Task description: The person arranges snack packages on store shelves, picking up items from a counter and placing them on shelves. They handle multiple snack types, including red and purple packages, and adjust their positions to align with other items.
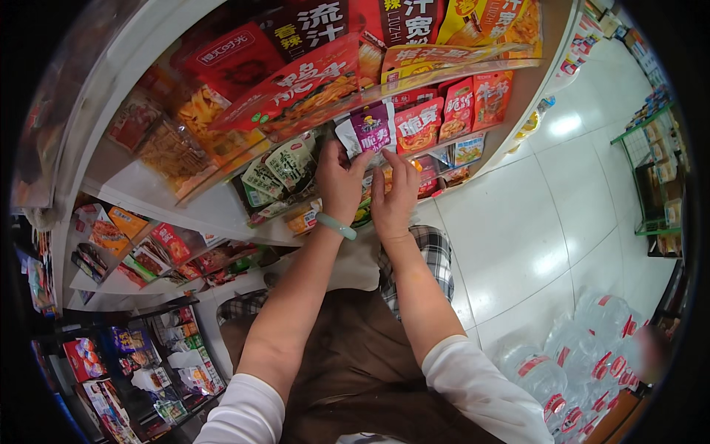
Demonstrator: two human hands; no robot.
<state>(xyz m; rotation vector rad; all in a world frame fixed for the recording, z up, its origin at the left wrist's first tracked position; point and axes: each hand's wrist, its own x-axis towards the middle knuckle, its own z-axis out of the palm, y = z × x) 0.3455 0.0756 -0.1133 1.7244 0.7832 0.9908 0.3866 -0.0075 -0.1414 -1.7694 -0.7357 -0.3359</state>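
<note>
A purple-and-white snack pouch (370, 129) stands at the front of a shelf row, slightly tilted. My left hand (339, 180), with a pale green bangle (336, 226) on its wrist, holds the pouch's lower left side, its thumb in front and its fingers partly hidden behind. At the lower right edge of the pouch are the fingertips of my right hand (396, 191); whether they grip it cannot be made out. Red snack pouches (420, 126) stand just right of it. Left of my left hand, dark green and cream packets (289, 164) fill a bin.
Larger red pouches (299, 83) lean on the shelf above, behind a clear lip (477, 71). Lower shelves (161, 244) hold more snacks. Bundled water bottles (571, 355) stand on the tiled floor (516, 222) at right. A green-framed rack (654, 172) is farther off.
</note>
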